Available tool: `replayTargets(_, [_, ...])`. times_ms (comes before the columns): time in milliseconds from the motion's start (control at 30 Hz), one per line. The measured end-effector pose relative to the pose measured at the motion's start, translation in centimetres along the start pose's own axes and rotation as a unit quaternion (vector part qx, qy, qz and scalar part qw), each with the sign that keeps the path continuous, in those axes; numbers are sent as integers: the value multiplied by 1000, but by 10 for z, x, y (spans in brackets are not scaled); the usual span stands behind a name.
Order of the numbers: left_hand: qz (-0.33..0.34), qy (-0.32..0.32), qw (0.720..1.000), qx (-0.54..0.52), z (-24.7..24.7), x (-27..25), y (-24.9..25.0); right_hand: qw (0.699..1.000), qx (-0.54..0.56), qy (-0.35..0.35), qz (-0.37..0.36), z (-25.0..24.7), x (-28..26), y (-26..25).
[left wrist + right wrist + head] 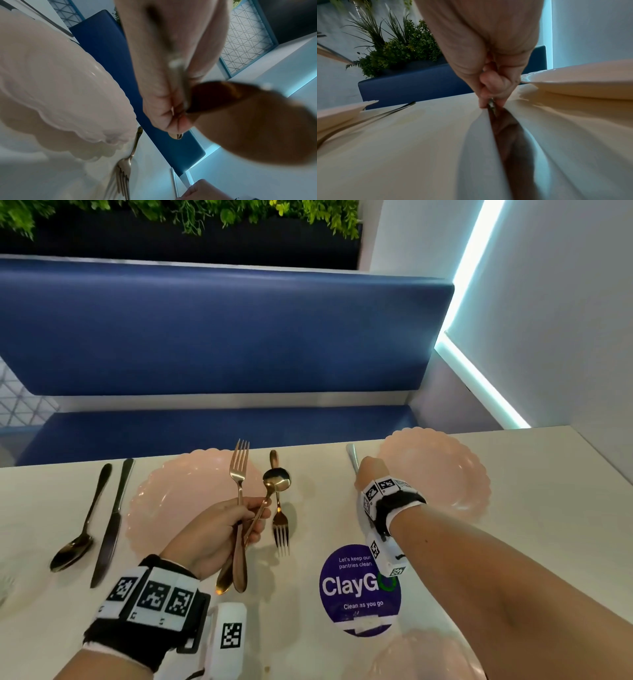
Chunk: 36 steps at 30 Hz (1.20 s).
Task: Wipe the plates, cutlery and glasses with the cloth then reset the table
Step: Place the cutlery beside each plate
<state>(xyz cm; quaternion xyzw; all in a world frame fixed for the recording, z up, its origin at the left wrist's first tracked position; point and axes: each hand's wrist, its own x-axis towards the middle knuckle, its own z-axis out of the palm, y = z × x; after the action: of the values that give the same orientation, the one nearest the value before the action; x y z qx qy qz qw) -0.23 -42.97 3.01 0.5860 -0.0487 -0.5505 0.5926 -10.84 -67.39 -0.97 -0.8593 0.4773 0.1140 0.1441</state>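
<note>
Two rose-gold pieces, a fork (238, 474) and a spoon (274, 484), stand upright in your left hand (219, 534), whose fingers are curled round both handles. Your right hand (368, 474) pinches the silver knife (352, 455) lying on the desk (548, 525), just left of the far pink plate (445, 470). Lift that knife by the handle and keep the blade low, so it clears the plate's scalloped rim. Hold the left-hand pair firmly; smooth metal handles will likely slide against each other. Just beyond your left hand lies a second pink plate (178, 494), with another gold fork (280, 525) flat beside it, and a dark spoon (80, 529) and knife (113, 518) further left. No cloth is visible.
</note>
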Motion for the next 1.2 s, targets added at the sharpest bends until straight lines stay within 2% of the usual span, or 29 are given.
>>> replayTargets(267, [12,-1,1000,16,14,-3,0,997,-57,4,-49,0,0,1])
replayTargets(333, [8,2,1000,15,15,-4,2,995,-24,48,-80,-7,-4,-4])
replayTargets(367, [6,3,1000,16,15,-5,4,988,31,97,-117,-12,-9,-8])
replayTargets(433, [4,3,1000,19,18,-5,6,940,146,175,-253,-20,-31,-21])
replayTargets(467, [5,4,1000,21,20,-5,7,914,162,162,-336,-24,-48,-29])
replayTargets(533, [11,3,1000,27,26,-5,8,865,122,106,-475,-25,-77,-39])
replayTargets(600, [18,-2,999,36,32,-6,9,834,52,98,-541,-16,-89,-43])
replayTargets(733, [28,-13,999,40,42,-8,9,824,23,129,-551,-5,-87,-35])
replayTargets(867, [-5,-30,1000,3,46,-12,6,807,17,144,-572,-1,-90,-23])
replayTargets(1033, [-35,-41,998,-43,44,-17,6,813,-9,167,-558,-2,-94,-8])
replayTargets(1133, [-24,-46,996,-69,40,-17,8,840,-35,164,-516,-6,-98,-5])
replayTargets(1200, [-7,-30,994,-109,34,-16,12,876,-8,148,-459,-11,-91,-3])
